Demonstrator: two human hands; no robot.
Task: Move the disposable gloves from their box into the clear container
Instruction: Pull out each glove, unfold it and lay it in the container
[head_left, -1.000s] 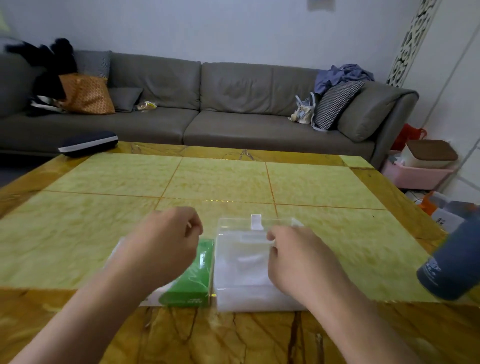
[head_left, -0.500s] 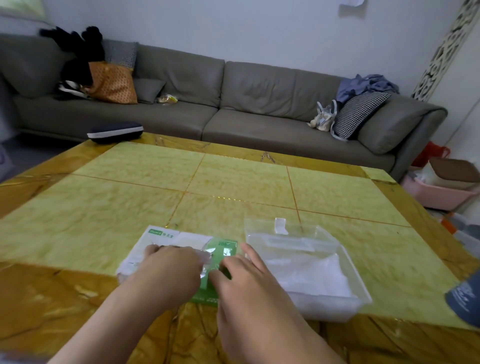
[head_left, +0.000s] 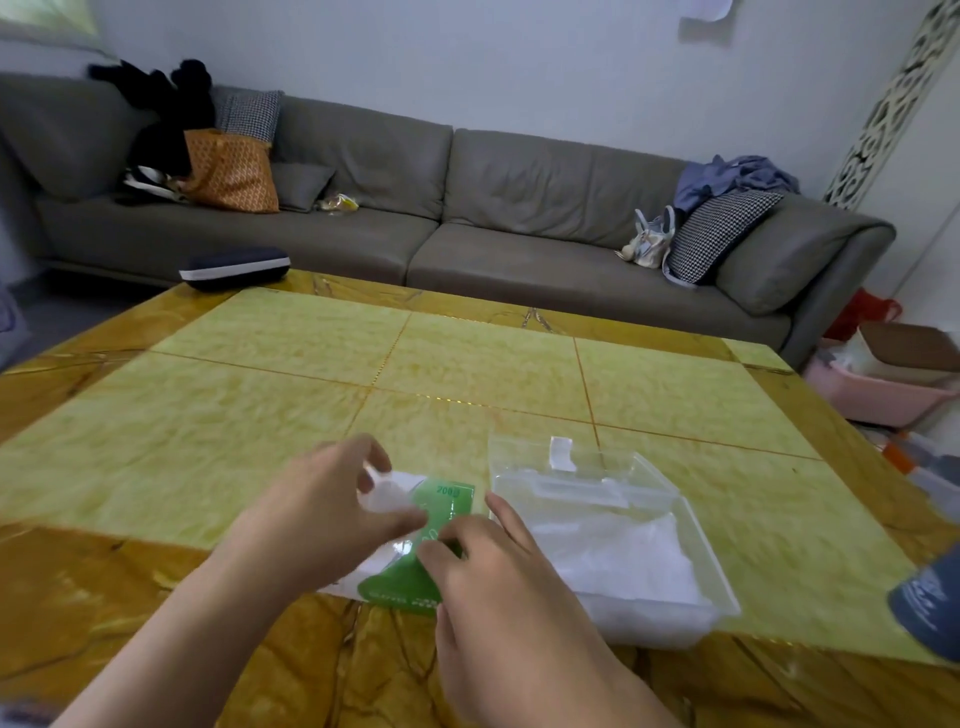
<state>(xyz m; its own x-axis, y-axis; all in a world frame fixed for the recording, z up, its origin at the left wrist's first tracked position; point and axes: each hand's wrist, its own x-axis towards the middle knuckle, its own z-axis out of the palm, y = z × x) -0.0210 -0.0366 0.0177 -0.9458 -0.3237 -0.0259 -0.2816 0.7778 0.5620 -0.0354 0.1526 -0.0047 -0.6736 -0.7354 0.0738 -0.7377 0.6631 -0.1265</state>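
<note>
The green-and-white glove box (head_left: 447, 506) lies flat near the table's front edge, mostly under my hands. My left hand (head_left: 327, 512) is above its opening and pinches a thin clear glove (head_left: 387, 493) coming out of it. My right hand (head_left: 491, 561) rests on the box's right part, fingers curled against it. Just to the right stands the clear container (head_left: 670, 499), open, with a heap of translucent gloves (head_left: 618, 556) lying inside.
A yellow marble table (head_left: 467, 374) carries everything. A dark blue case (head_left: 234, 267) sits at its far left corner. A grey-blue object (head_left: 930, 608) juts in at the right edge. Behind is a grey sofa (head_left: 467, 208) with bags and cushions; a pink tub (head_left: 878, 389) stands on the floor to the right.
My right hand left the clear container and moved left onto the glove box. My left hand lifted slightly, drawing a clear glove out of the box.
</note>
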